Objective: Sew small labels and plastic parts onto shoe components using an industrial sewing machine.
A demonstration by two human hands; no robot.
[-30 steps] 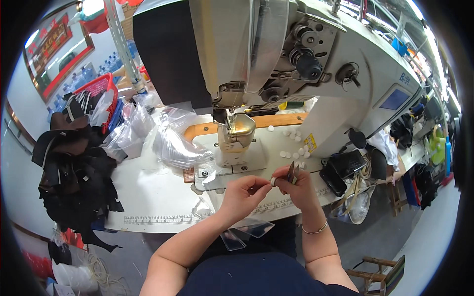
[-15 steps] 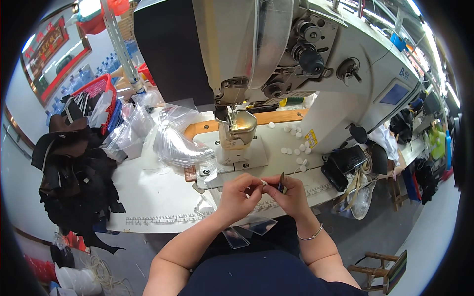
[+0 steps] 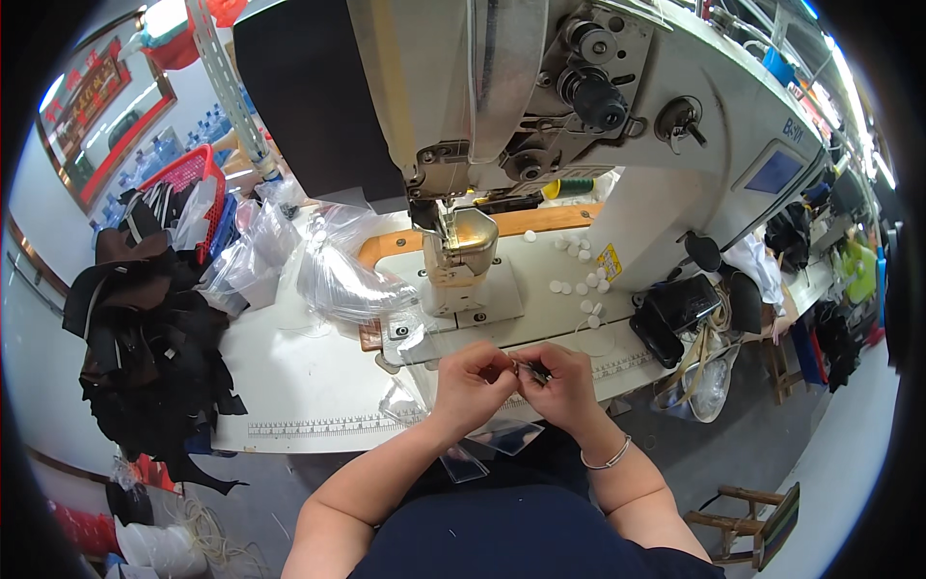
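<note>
Left grip meets right; sewing machine, discs beyond.

Dark navy top, short sleeves; 1 thin silver-coloured bangle round right wrist; forearms bare.

Left of the left hand, a hand could pass over the white tabletop, between the black fabric heap and clear plastic sheeting. The sewing machine post blocks straight ahead (white discs litter its right); a black case obstructs farther right.
</note>
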